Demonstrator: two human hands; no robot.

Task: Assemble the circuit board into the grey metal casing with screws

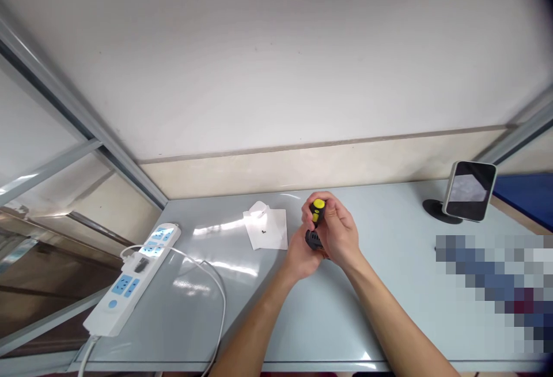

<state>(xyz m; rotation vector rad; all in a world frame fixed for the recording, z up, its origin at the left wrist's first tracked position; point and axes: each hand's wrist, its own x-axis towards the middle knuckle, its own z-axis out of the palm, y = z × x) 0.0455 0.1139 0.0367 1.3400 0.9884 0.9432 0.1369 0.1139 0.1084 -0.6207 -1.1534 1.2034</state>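
Note:
My right hand is wrapped round the black-and-yellow handle of a screwdriver, whose yellow end faces up toward me. Beneath it, my left hand grips a small black slotted part, mostly covered by my fingers. The screwdriver's tip is out of sight between the hands, so I cannot tell whether it touches the part. Left of the hands, white paper sheets lie on the table with tiny dark pieces, perhaps screws, on them.
A white power strip with blue sockets lies along the left side of the grey table. Its white cable loops toward the front edge. At the back right stands a screen device on a round black base. A pixelated patch covers the right side.

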